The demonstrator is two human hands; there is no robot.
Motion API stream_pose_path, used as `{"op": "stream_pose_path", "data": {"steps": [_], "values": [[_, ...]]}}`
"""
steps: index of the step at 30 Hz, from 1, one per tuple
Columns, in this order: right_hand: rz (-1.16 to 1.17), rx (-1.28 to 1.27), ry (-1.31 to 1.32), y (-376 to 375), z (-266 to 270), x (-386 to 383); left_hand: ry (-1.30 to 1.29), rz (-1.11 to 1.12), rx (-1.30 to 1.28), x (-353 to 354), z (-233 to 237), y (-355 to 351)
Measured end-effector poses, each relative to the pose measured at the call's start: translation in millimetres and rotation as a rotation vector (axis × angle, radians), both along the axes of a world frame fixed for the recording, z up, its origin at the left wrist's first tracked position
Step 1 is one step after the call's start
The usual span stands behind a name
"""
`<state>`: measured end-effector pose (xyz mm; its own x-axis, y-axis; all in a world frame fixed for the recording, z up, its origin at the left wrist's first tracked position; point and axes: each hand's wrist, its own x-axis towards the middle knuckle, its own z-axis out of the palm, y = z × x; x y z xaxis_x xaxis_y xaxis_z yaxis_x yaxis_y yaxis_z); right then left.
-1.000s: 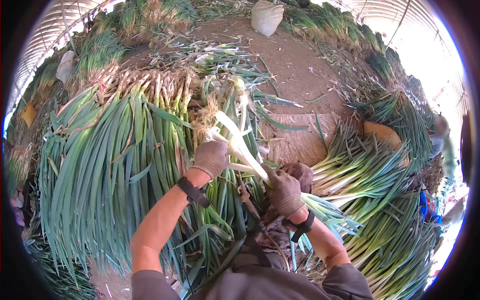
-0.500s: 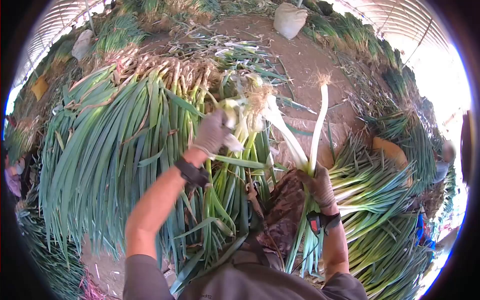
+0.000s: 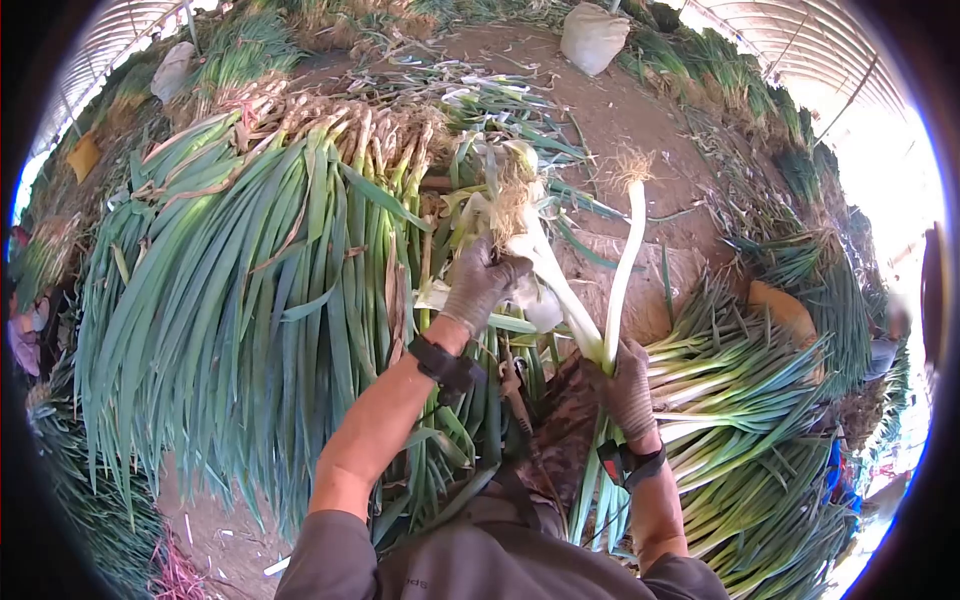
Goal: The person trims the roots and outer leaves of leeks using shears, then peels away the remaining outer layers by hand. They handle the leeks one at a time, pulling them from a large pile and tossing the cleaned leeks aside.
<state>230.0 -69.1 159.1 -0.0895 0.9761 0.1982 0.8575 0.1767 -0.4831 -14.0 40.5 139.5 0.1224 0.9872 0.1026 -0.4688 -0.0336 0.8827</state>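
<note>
My right hand point(image 3: 624, 388), in a dirty knit glove, is closed round the stems of green onions. Two white shanks point(image 3: 627, 265) rise from it, one upright with its roots on top, the other slanting up to the left. My left hand point(image 3: 482, 285), gloved too, has its fingers bent around pale outer leaves near the roots of the slanting onion. A loose whitish peel point(image 3: 543, 310) hangs beside its fingertips. To the left lies a large pile of unpeeled onions point(image 3: 240, 240), roots at the back. Cleaned onions point(image 3: 730, 400) are stacked on my right.
A white sack point(image 3: 594, 38) stands on the dirt floor at the back. Leaf scraps point(image 3: 500, 105) are strewn behind the pile. An orange-yellow sack point(image 3: 785, 312) lies among onions at right. Parts of other people show at the far left and right edges.
My left hand has moved right, from over the onion pile to the roots and leaves of the slanting onion. My right hand still holds the stems, slightly lower and further left.
</note>
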Motion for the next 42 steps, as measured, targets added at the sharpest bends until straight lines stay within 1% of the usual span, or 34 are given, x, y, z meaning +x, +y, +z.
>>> {"op": "stream_pose_path", "data": {"steps": [2,3,5,6,8,10,11,14,15,17,18,19,20,21,22,23,24,25,26,27,28,29,30,32,33,34,35,37,38,39,40,41,42], "values": [[0.022,0.02,0.015,-6,-2,-1,0.122,-0.069,-0.012,-15,-3,5],[0.035,0.03,0.021,-9,-2,-2,0.366,-0.006,0.047,-22,0,9],[0.021,-0.099,0.234,-16,11,-7,0.541,0.088,0.065,-43,4,23],[0.022,-0.144,0.299,-19,15,-7,0.629,0.133,0.073,-55,6,32],[0.022,-0.215,0.388,-25,20,-5,0.601,0.387,0.064,-78,16,62],[0.018,-0.277,0.49,-30,24,-2,0.172,0.506,-0.053,-99,26,83],[0.013,-0.31,0.571,-31,27,-1,0.272,0.456,-0.006,-103,27,86],[0.055,-0.319,0.526,-29,30,1,0.916,0.204,0.301,-64,34,41],[0.102,-0.316,0.478,-27,32,3,0.954,0.199,0.481,-58,17,39],[0.149,-0.332,0.454,-25,23,5,0.996,0.176,0.853,-42,-38,46],[0.175,-0.351,0.448,-25,16,6,0.752,0.138,0.778,-37,-56,42],[0.188,-0.371,0.45,-27,10,11,0.76,0.181,0.588,-30,-45,37],[0.146,-0.54,0.504,-30,-1,20,0.765,0.21,0.401,-22,-34,35],[0.165,-0.532,0.549,-35,-2,21,0.576,0.155,0.347,-29,-59,52],[0.187,-0.519,0.593,-40,-2,19,0.645,0.155,0.281,-47,-61,78],[0.16,-0.507,0.552,-45,0,19,0.715,0.151,0.214,-64,-62,103],[0.145,-0.494,0.537,-52,-6,26,0.765,0.201,0.148,-100,-54,134],[0.145,-0.473,0.569,-61,-4,33,0.718,0.309,0.088,-147,-34,170],[0.155,-0.45,0.593,-68,-1,43,0.587,0.432,0.038,-207,-7,206],[0.105,-0.46,0.562,-68,-2,55,0.45,0.533,0.033,-259,22,235],[0.051,-0.475,0.539,-70,-7,66,0.444,0.538,0.125,-284,56,245],[-0.005,-0.494,0.523,-72,-11,70,0.582,0.489,0.309,-256,120,216],[-0.132,-0.553,0.485,-66,9,66,0.716,0.44,0.494,-237,154,203],[-0.135,-0.52,0.242,-47,2,71,1.096,0.444,0.667,-238,142,218],[-0.113,-0.448,0.218,-41,-1,68,1.283,0.455,0.754,-241,141,222],[-0.09,-0.371,0.189,-33,-2,64,1.359,0.33,0.409,-184,155,167],[-0.069,-0.293,0.161,-25,-4,61,1.742,0.367,0.296,-174,144,147],[0.065,-0.122,0.031,-6,-13,57,1.811,0.259,0.222,-115,141,80],[0.104,-0.09,-0.015,1,-13,51,1.735,0.232,0.367,-96,127,50],[0.142,-0.056,-0.061,8,-12,46,1.877,0.135,0.373,-68,132,17],[0.168,-0.135,-0.102,16,-6,40,1.855,0.061,0.491,-50,127,-8],[0.203,-0.211,-0.144,26,3,32,1.987,0.035,0.512,-35,111,-27],[0.245,-0.286,-0.185,34,8,23,1.929,0.039,0.708,-29,89,-40]]}}
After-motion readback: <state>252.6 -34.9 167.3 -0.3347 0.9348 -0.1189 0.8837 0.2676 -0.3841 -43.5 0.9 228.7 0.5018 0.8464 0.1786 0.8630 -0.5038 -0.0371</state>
